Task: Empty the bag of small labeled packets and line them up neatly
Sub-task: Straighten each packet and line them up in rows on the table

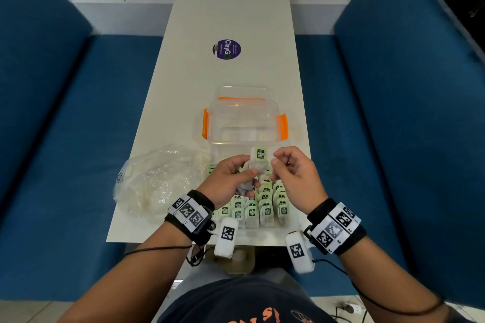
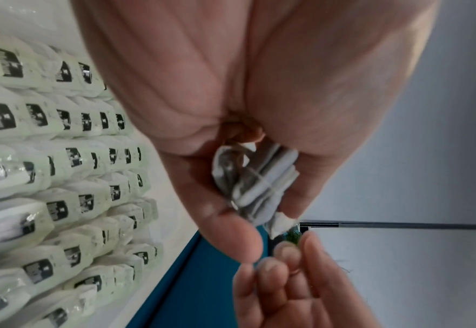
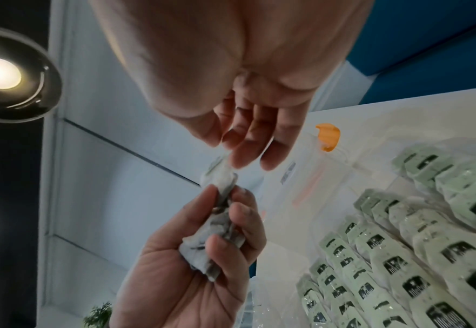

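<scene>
Holding a bunch of packets above the laid-out rows

I see the left hand (image 1: 227, 181) raised over the table (image 1: 231, 21), fingers and thumb curled round a small bunch of packets (image 3: 217, 242) that lies in the palm. The top packet (image 1: 259, 156) of the bunch stands up, its green label facing the head camera. The right hand (image 1: 296, 178) is just beside it, thumb and fingers closing on that packet's upper edge; in the right wrist view its fingertips (image 3: 239, 159) touch the packet's white top.

Below both hands, on the near part of the table, rows of packets (image 1: 262, 207) lie in overlapping lines, labels up. Just beyond the rows stands a clear container (image 1: 245, 118) with orange latches. The emptied plastic bag (image 1: 157, 181) lies crumpled to the left of the rows, on the table's left edge. A round purple sticker (image 1: 226, 49) sits farther along the table, beyond the container.
</scene>
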